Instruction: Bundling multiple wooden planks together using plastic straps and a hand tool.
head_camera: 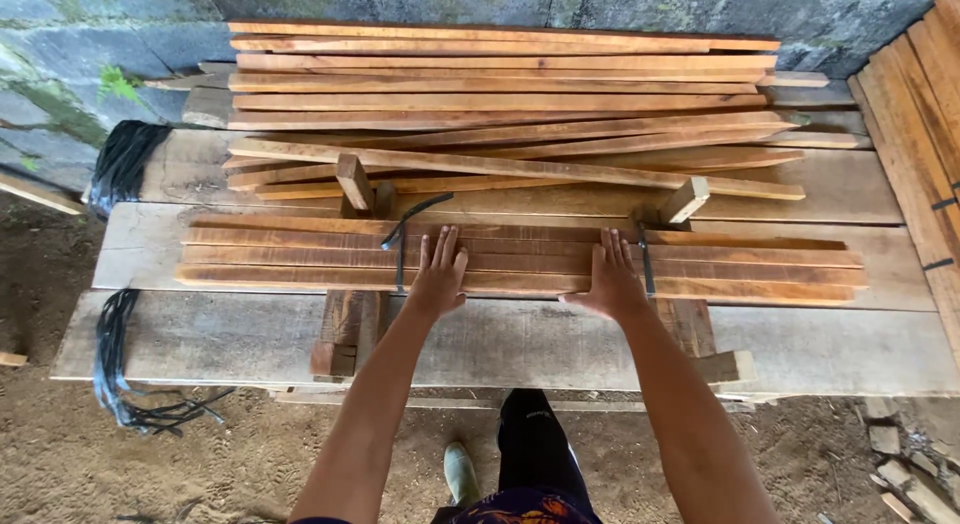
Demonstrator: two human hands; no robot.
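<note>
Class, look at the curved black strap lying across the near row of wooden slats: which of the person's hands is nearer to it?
Left. The left hand rests flat on the slats just right of the black strap; the right hand lies flat farther right, well away from it.

From my remote seat I see the long thin reddish-orange wooden slats (520,259) under the hands, their grain running in darker brown streaks. The loose pile of orange-tan wooden strips (500,94) behind them looks paler and yellower along the edges. The broad weathered grey-white plank bench (200,334) carries faint brown stains. 2 narrow black plastic straps (402,234) cross the slats, and a bundle of glossy black strapping (120,164) hangs at the bench end. The rough concrete wall (60,74) is blue-grey, blotched with green moss. The sandy dirt floor (150,464) is dull brown. A pale green rubber boot (461,472) shows below black trousers (535,439).
</note>
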